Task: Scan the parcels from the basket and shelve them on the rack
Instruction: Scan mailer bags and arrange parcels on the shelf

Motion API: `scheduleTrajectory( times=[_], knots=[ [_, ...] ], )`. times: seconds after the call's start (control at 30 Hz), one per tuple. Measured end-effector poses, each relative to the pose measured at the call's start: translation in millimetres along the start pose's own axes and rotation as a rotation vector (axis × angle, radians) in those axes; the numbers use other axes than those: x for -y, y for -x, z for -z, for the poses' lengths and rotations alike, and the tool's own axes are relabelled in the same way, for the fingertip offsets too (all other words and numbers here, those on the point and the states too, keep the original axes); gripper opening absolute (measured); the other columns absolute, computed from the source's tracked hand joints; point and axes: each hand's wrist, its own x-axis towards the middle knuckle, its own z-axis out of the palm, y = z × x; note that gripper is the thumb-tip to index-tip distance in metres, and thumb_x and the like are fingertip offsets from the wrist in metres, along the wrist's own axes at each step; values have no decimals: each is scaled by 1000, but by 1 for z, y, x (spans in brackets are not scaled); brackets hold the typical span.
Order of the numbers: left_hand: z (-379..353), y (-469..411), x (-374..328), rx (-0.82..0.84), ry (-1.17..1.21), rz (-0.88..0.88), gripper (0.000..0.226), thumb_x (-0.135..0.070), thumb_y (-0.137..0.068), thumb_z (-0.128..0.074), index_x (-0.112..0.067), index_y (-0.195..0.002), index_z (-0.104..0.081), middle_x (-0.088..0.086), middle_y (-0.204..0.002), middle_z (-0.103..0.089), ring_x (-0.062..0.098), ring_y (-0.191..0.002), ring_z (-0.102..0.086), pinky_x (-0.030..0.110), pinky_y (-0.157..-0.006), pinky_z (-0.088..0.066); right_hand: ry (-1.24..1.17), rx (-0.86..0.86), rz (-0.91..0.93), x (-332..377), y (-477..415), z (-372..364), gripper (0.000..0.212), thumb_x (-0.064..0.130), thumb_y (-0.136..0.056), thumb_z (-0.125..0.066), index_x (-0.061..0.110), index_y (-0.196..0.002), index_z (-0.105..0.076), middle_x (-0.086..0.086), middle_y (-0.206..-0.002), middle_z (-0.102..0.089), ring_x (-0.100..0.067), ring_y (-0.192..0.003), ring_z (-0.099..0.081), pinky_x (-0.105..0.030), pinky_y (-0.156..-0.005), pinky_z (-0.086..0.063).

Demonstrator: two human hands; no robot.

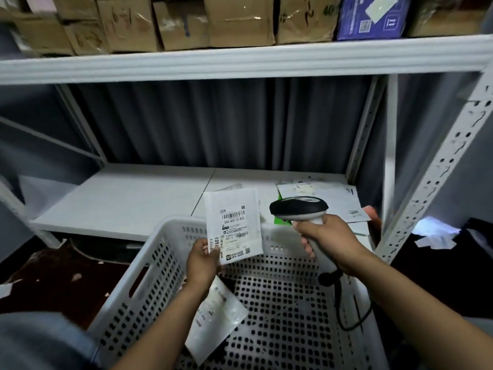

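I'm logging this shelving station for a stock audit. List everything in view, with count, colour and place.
held parcel: one, white with printed labels, raised over the basket's far rim
loose parcel: one, white, lying in the basket
basket: one, white, perforated, in front of the rack
scanner: one, black and grey, corded, right of the held parcel
shelved parcels: a few, white, right end of the lower shelf
cardboard boxes: several, brown, upper shelf
blue box: one, upper shelf, right
rack: one, white metal
curtain: one, grey, behind the rack
left hand: pinches the held parcel's lower corner
right hand: grips the scanner's handle
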Motion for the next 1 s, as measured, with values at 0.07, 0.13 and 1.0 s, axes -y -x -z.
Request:
scheduleTrajectory(
  times=[0.07,0.13,1.0],
  knots=[
    [-6,-2,0,6,-5,3,9,-3,-96,-51,-9,-101,-53,11,-98,-67,23,-78,-64,31,-54,-56,-17,-14,11,3,-5,3,21,14,-89,-67,5,-71,-62,-10,-56,-58,-19,-45,-52,-27,-46,-45],
    [-12,-4,0,10,0,6,10,-2,-96,-51,-8,-103,-53,7,-96,-66,21,-77,-64,27,-49,-56,-29,-12,15,6,-10,5,20,14,-88,-66,4,-72,-62,-10,-56,-58,-19,-44,-52,-26,-46,-44],
    [-50,-115,-10,4,34,13,26,-1,-90,-63,-10,-113,-55,14,-95,-69,25,-79,-67,26,-51,-57,410,-223,68,13,-95,34,18,24,-82,-72,9,-88,-67,-7,-70,-69,-17,-49,-61,-24,-47,-50]
  ],
)
